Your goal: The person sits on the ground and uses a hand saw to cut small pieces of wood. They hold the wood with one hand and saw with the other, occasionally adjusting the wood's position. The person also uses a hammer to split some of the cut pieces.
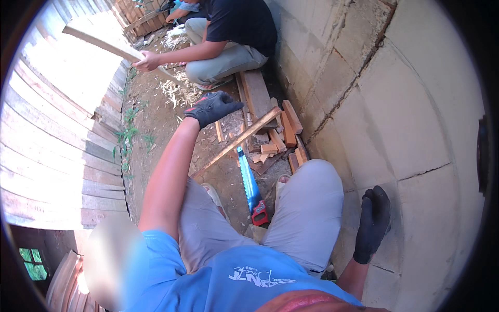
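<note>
My left hand (214, 107), in a dark glove with red patches, is raised over the ground, its fingers curled and apart from the thumb. Nothing shows in it. Below it, a long narrow wood strip (236, 141) slants from beside my left knee up to a pile of wood. Between my feet lies a handsaw (251, 187) with a red handle and a toothed blade reflecting blue. My right hand (373, 223), gloved in black, is beside the block wall at my right, empty, with fingers extended and slightly bent. Whether it touches the wall, I cannot tell.
Several cut wood blocks (289, 127) and a thick plank (256, 96) lie along the block wall (374, 125). Ahead, a crouching person (234, 39) holds a long board (99, 42). Wood shavings (176, 93) cover ground near them. A plank fence (57, 145) stands left.
</note>
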Motion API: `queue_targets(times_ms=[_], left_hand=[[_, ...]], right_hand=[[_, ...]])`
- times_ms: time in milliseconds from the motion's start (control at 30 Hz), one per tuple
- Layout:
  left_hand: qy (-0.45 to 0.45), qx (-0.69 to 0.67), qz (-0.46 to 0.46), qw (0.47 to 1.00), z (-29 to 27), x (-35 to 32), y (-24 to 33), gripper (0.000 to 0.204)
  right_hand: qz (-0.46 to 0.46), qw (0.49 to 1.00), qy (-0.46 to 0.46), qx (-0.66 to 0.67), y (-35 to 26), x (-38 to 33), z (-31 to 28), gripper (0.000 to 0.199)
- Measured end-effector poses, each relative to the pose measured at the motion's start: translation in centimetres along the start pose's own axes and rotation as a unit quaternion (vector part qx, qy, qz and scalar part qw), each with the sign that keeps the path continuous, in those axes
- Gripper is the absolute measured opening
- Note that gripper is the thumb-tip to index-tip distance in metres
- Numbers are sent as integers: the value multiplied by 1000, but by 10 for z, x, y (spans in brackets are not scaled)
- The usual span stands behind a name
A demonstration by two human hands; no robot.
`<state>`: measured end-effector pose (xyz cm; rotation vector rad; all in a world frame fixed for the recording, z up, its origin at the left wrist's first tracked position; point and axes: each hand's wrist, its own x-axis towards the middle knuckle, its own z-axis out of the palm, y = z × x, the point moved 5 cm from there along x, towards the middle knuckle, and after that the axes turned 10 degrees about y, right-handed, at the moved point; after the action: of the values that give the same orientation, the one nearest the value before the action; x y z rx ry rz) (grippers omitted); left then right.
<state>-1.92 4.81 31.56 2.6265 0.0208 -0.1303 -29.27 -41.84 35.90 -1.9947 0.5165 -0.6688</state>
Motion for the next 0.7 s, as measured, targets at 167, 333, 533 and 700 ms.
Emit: queue_targets(times_ms=[167,333,533,700], left_hand=[[33,-317,-49,947,-31,-91,-24,57],[-10,42,-59,997,15,-102,-97,69],[-30,97,-13,995,26,-77,-109,72],[-36,114,-9,993,31,-77,-99,69]], right_hand=[[-79,997,-3,20,-54,-19,-6,36],[-182,980,-58,62,-111,-39,24,35],[-77,954,-276,90,-108,-56,152,38],[209,830,-513,69,1,-107,333,35]])
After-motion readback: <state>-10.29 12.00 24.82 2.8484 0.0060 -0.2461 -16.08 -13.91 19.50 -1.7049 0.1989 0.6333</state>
